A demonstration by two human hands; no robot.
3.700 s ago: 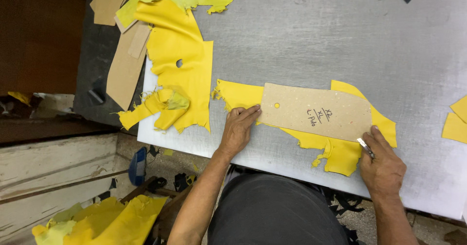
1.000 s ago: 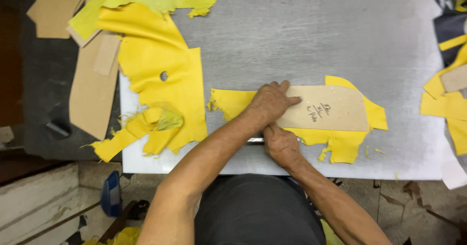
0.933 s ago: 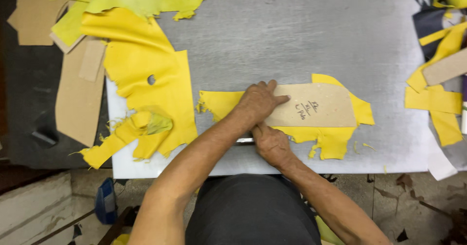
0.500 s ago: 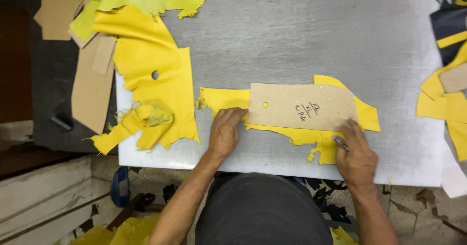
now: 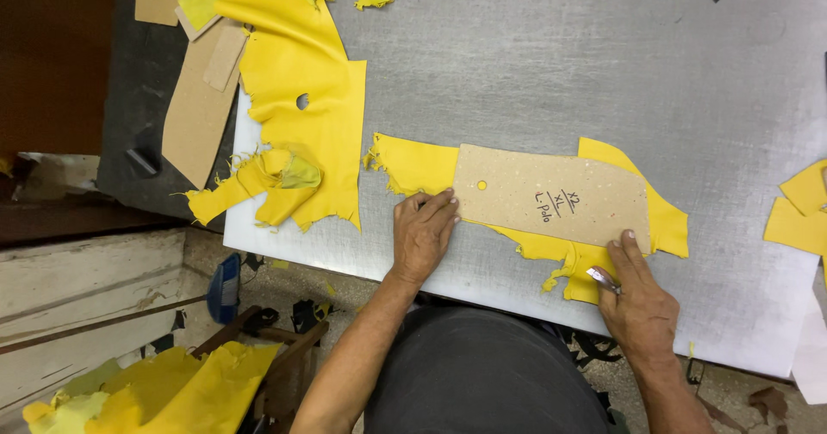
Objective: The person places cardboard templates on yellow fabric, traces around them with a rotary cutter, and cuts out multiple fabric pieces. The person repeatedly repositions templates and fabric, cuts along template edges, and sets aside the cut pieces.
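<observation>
At the far left edge of the counter (image 5: 534, 46) we see flat cardboard pieces (image 5: 196, 107) lying partly under a large sheet of yellow leather (image 5: 301, 115), which has a small round hole in it and a crumpled, ragged end hanging toward the near counter edge. Below the counter, on the lower left, more yellow scraps (image 5: 164, 391) are heaped near the floor.

Moving right, our left hand (image 5: 422, 232) lies flat and unclenched, palm down, its fingertips pressing on the left corner of a cardboard pattern (image 5: 551, 200) and the yellow leather piece (image 5: 413, 163) beneath it. It grips nothing; it only presses down.

The cardboard pattern is a long tan shape with a small hole near its left end and some handwriting near its middle. It lies flat on the yellow leather piece in the middle of the counter, near the front edge, and the leather shows all round it: a jagged tongue to the left, a strip along the bottom, a corner at the upper right.

Our right hand (image 5: 637, 296) is clenched around a small cutting tool (image 5: 601, 277), forefinger stretched out to the pattern's lower right corner, the blade touching the leather just below the pattern's edge.

At the far right edge lie more yellow offcuts (image 5: 797, 214), well apart from the work.
</observation>
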